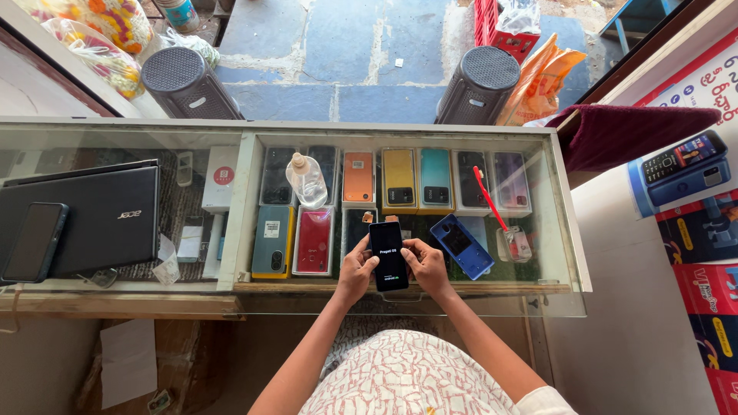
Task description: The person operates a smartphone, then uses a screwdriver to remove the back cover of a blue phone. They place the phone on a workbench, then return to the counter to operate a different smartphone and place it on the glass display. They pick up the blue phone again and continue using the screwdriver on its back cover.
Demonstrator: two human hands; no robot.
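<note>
You hold a black phone (388, 255) just below the middle of the frame, over the near edge of the glass bench (565, 223), screen up so its lit display faces you. Your left hand (356, 269) grips its left edge and your right hand (425, 265) its right edge, thumbs resting on the front, which keeps it steady and readable. A blue phone (461, 246) lies on the glass just right of your hands, a red toothbrush (490, 198) beyond it, a small clear bottle (306, 179) up left, and a closed laptop (96, 219) at far left
</note>
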